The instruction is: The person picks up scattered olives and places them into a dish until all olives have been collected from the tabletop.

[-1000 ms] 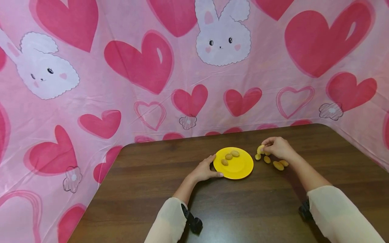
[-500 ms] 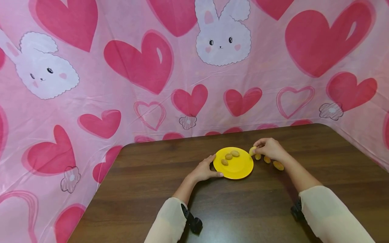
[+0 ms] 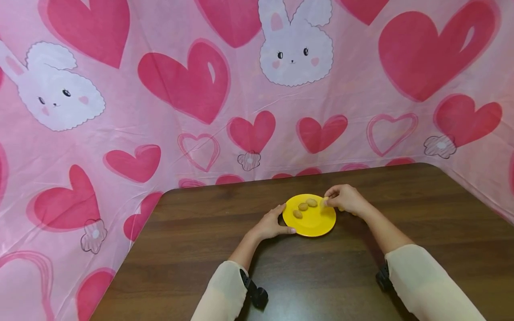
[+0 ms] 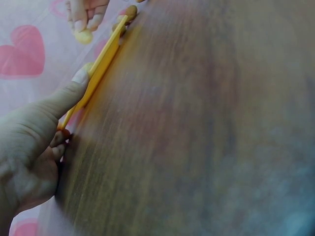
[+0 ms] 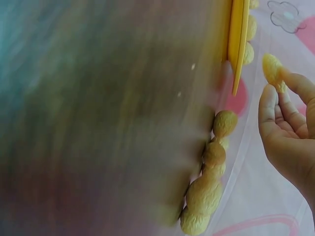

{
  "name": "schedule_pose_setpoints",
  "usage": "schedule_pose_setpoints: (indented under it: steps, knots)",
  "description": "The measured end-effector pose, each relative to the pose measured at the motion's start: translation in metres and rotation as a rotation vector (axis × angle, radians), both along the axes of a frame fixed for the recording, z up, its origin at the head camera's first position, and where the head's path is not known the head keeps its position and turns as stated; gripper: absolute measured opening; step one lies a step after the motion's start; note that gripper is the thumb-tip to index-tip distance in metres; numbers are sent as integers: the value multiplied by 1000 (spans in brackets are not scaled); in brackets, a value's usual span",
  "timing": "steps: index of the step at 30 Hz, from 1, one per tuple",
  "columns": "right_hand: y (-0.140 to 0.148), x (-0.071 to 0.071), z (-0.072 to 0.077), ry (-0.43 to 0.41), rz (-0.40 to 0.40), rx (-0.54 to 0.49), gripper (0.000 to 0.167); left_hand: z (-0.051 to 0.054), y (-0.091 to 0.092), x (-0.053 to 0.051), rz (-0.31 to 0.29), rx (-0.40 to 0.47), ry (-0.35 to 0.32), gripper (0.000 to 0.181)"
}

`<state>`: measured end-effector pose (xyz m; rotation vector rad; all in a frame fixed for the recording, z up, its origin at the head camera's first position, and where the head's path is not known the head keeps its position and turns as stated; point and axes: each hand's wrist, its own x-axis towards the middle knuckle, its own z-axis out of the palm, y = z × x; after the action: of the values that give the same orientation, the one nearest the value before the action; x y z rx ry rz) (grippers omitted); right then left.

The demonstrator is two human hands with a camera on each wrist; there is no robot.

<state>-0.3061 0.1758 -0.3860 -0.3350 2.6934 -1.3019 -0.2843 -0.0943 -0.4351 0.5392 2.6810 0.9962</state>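
Observation:
A round yellow plate (image 3: 311, 227) lies on the wooden table, bearing several small oval, wrinkled yellow-brown pieces like little potatoes (image 3: 303, 207) on its far left half. My left hand (image 3: 271, 224) holds the plate by its left edge; the left wrist view shows the thumb over the rim and fingertips below. Between thumb and fingers, my right hand (image 3: 347, 199) pinches one small potato-like piece (image 5: 271, 72), raised over the plate's right side. Beyond the plate's right edge, several loose pieces (image 5: 204, 193) rest on the table, mostly hidden behind the right hand in the head view.
The dark wooden table (image 3: 201, 249) reaches to a pink curtain (image 3: 168, 102) printed with hearts and rabbits. Black wrist cameras (image 3: 257, 295) are strapped at both sleeves.
My right hand has carried a potato-like piece leftward from the loose group to above the plate's right side. The left hand and plate have kept their place.

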Motion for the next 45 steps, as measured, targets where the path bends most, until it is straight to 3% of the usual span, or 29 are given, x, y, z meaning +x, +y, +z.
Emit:
schedule_pose_setpoints:
  steps: [26, 34, 45]
  knots:
    - [-37, -10, -3, -7, 79, 91, 18, 3, 0, 3, 3, 1, -7, 89]
    - [-41, -12, -7, -46, 83, 161, 20, 3, 1, 2, 8, 4, -7, 89]
    - [-42, -13, -10, -81, 84, 160, 19, 3, 1, 2, 12, 10, -12, 89]
